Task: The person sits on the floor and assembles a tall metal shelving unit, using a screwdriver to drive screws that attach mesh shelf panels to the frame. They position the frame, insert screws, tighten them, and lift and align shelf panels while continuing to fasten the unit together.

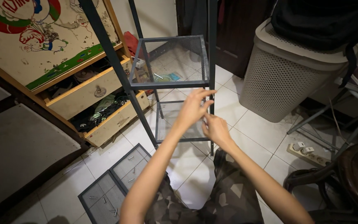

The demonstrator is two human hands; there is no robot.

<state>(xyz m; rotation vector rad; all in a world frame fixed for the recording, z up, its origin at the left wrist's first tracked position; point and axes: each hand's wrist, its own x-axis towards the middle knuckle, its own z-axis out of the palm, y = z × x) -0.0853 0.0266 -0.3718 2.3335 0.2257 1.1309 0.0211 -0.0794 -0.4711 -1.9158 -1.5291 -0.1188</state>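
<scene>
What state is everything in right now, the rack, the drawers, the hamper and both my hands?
Metal rack: upright, partly assembled, two mesh shelves fitted.
Spare mesh shelves: flat on the floor, screws lying on them.
Drawers: pulled open, full.
Laundry hamper: upright, dark bag on top.
Left hand: fingers spread, at the rack's post.
Right hand: pinching at the same post.

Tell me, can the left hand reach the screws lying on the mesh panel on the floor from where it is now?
Probably yes. The left hand is up at the rack's upright post, but the screws lie on the mesh panel beside the person's left knee, and nothing blocks the way down.
</scene>
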